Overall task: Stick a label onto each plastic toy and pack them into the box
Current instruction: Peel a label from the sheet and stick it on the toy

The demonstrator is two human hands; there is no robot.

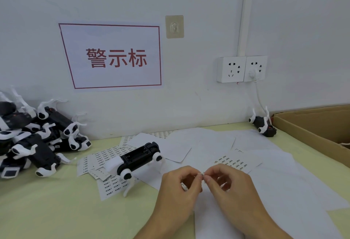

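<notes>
My left hand (178, 185) and right hand (225, 182) together pinch a tiny white paper label (203, 174) above the pale green desk (56, 210).

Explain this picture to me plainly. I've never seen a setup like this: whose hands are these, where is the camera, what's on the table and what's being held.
There is no machine here. The single picture comes from a camera worn on a person's head, looking forward and down, so the left hand and right hand are that person's own. Their fingers meet to pinch a tiny label.

On the pale green table lie label sheets and blank white backing papers. One black-and-white toy lies belly up just left of the hands. A pile of similar toys waits at far left, another single toy lies by the wall, and an open cardboard box stands at right.
</notes>
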